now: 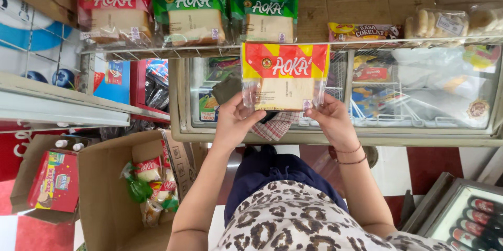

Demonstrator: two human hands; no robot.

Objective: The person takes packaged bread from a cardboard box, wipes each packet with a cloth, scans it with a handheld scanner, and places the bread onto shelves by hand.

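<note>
I hold a bread packet (pixel 284 75) with a red and yellow top and a clear window showing a pale slice. My left hand (pixel 234 120) grips its lower left corner. My right hand (pixel 331 120) grips its lower right corner. The packet is upright, just below a wire shelf (pixel 157 51) that carries a red-topped bread packet (pixel 114 18) and two green-topped ones (pixel 192 14) side by side. Behind the held packet lies a glass-topped chest freezer (pixel 335 137).
An open cardboard box (pixel 105 193) at lower left holds several more bread packets (pixel 152 185). A smaller box with a red package (pixel 54 180) sits left of it. More snack packets (pixel 364 32) lie on the shelf's right side. A drinks cooler (pixel 471 217) stands at lower right.
</note>
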